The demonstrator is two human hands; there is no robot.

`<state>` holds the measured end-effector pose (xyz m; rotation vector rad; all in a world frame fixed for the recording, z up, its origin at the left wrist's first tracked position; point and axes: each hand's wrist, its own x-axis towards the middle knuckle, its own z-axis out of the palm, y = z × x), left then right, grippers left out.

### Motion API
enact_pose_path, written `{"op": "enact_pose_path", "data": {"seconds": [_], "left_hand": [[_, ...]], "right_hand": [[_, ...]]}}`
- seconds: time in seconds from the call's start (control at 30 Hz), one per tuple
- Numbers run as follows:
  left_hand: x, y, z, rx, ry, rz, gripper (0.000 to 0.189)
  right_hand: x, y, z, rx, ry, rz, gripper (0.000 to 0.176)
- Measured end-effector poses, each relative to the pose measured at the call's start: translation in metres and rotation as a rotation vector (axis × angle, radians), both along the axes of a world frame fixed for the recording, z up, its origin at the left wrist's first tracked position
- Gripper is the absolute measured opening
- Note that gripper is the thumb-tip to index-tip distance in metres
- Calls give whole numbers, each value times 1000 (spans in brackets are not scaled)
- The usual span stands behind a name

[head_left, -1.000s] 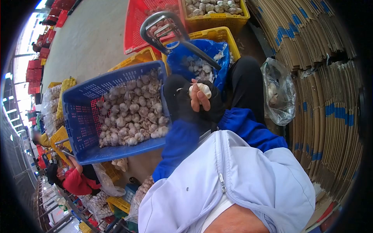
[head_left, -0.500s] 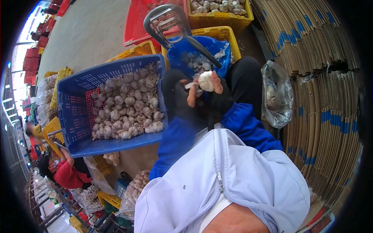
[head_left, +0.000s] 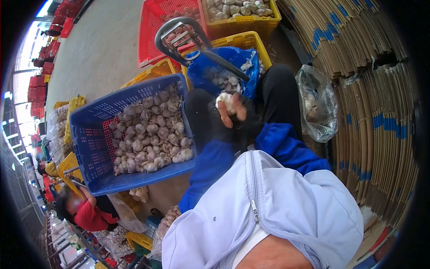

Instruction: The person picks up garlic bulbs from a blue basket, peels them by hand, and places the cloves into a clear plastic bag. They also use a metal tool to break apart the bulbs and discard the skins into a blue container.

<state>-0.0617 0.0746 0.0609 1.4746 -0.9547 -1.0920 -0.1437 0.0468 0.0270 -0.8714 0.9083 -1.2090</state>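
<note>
A white garlic bulb [head_left: 225, 102] is between my two hands, above my lap. My left hand [head_left: 224, 117], in a dark fingerless glove, has its fingers bent against the bulb's lower side. My right hand [head_left: 240, 110], gloved alike, presses on the bulb from the right. Just beyond them, a blue bag [head_left: 202, 71] holding peelings and garlic lines a yellow crate [head_left: 251, 41]. A grey metal frame with a curved handle [head_left: 211, 53] reaches over the bag. To the left a blue crate [head_left: 96, 134] holds many garlic bulbs [head_left: 152, 130].
A clear plastic bag [head_left: 319, 107] lies right of my knee, beside stacked flat cardboard [head_left: 374, 125]. Ahead are a red crate [head_left: 145, 38] and a yellow crate [head_left: 264, 27] of garlic. A person in red [head_left: 92, 216] is at the lower left.
The bulb has moved down and left, and my hands have come closer together around it. The whole view has shifted slightly.
</note>
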Motion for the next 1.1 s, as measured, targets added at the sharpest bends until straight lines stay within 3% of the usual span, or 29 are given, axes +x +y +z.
{"op": "enact_pose_path", "data": {"seconds": [0.13, 0.2, 0.23, 0.3, 0.33, 0.37, 0.4, 0.43, 0.47, 0.57, 0.67, 0.8, 0.97, 1.1], "left_hand": [[20, -3, -32, -87, -370, -33, 29], [22, 0, -24, -136, -408, -119, 28], [16, 3, 7, -160, -347, -188, 26], [10, 3, 25, -209, -242, -240, 24], [8, 3, 26, -229, -200, -226, 23], [5, 3, 25, -246, -156, -213, 23], [1, 6, 21, -253, -136, -197, 24], [-4, 11, 16, -259, -115, -182, 25], [-8, 13, 12, -266, -93, -168, 26], [-15, 13, 4, -283, 147, -189, 31], [-13, 16, -6, -232, 329, -168, 33], [-10, 15, -27, -118, 663, -105, 37], [2, 13, -38, 13, 1092, -179, 43], [-19, 27, -35, -36, 597, -14, 49]], "right_hand": [[-16, 1, -24, 71, -141, 317, 34], [-21, -2, -30, 45, -160, 407, 40], [-22, -1, -28, 34, -167, 454, 44], [-19, 4, -18, 206, -440, 334, 44], [-12, 12, 8, 390, -702, 153, 41], [-13, 10, 9, 599, -1026, 323, 36], [-14, 8, 9, 949, -1383, 442, 31], [-15, 6, 9, 1328, -1583, 516, 26], [-16, 8, 10, 1276, -1545, 504, 26], [-23, 15, 8, 553, -871, 246, 26], [-19, 20, 14, 293, -489, 99, 28], [-7, 23, 19, 185, -250, 14, 30], [-10, 4, 31, 295, -32, 29, 34], [-13, -5, 44, 394, 184, 57, 38]]}}
